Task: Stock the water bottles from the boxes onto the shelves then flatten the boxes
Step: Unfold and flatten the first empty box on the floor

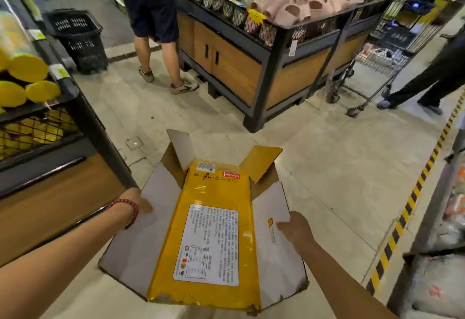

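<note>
Both hands grip the box: left hand on its left flap, right hand on the right. Its long axis runs away from the person, flaps splayed, yellow panel up.

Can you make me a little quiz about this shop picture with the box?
1. True or false: the yellow cardboard box is held by both the left hand and the right hand.
2. What is worn on the left wrist?
3. The black shopping basket stands: A) on the floor, B) on a shelf, C) inside the box.

Key: 1 true. 2 a red bead bracelet. 3 A.
</note>
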`<state>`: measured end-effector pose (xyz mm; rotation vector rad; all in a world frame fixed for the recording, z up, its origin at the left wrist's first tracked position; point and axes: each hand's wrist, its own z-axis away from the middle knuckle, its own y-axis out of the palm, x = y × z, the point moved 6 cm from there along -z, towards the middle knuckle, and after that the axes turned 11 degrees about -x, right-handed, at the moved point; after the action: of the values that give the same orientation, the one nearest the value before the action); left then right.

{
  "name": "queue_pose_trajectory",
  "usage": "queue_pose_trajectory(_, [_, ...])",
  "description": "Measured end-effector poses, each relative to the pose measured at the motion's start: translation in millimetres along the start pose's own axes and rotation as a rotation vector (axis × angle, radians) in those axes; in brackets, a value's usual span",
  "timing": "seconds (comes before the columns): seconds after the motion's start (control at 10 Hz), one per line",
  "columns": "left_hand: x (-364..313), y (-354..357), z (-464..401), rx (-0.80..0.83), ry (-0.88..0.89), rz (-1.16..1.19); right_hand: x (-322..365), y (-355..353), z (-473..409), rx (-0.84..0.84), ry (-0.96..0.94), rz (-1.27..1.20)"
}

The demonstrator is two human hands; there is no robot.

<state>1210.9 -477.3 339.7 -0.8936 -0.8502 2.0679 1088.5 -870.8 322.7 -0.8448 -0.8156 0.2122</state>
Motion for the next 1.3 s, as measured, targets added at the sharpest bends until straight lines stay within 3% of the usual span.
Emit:
queue_pose_trajectory(0.4, [-75, -52, -60, -0.156, -0.158, 0.278, 158, -5, -171, 0.093, -0.236, 0.116])
queue_pose_trajectory(1.3, [-203, -280, -409, -0.326, -0.285, 0.455, 582, 142, -465, 0.255, -0.488, 0.156])
